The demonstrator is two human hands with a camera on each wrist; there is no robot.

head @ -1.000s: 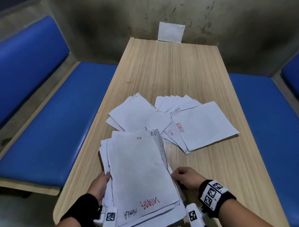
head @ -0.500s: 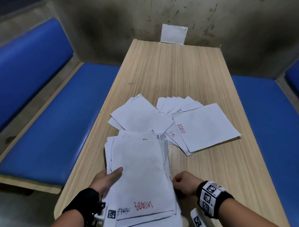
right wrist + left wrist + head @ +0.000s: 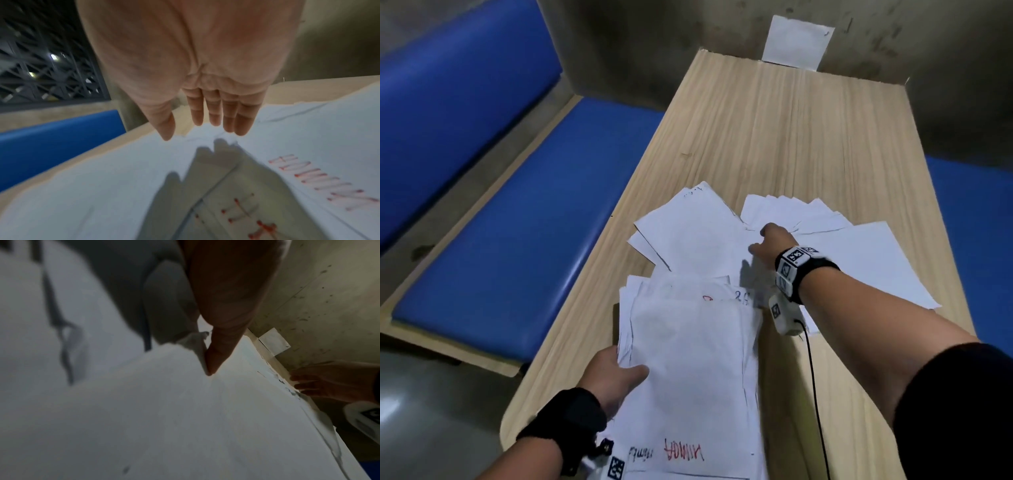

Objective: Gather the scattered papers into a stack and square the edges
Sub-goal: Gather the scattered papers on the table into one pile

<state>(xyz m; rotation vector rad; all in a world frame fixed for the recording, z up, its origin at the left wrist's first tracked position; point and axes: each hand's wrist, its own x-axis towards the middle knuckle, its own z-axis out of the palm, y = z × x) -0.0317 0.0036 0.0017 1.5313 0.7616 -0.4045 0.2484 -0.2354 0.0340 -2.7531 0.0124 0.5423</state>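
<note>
A rough stack of white papers lies at the near end of the wooden table, with red writing on its top sheet. My left hand holds its left edge, thumb pressing on the top sheet. Farther out lie scattered sheets: an overlapping group on the left and a fanned group on the right. My right hand is stretched forward over where the two groups meet. Its fingers are straight and together, just above the sheets, holding nothing.
Blue padded benches run along the left and right of the table. A concrete wall closes the far end, with a white sheet stuck on it. A black cable trails from my right wrist across the table.
My right hand has left the stack's right edge and reached forward over the scattered sheets. My left hand stays on the stack's left edge, its thumb now on top.
</note>
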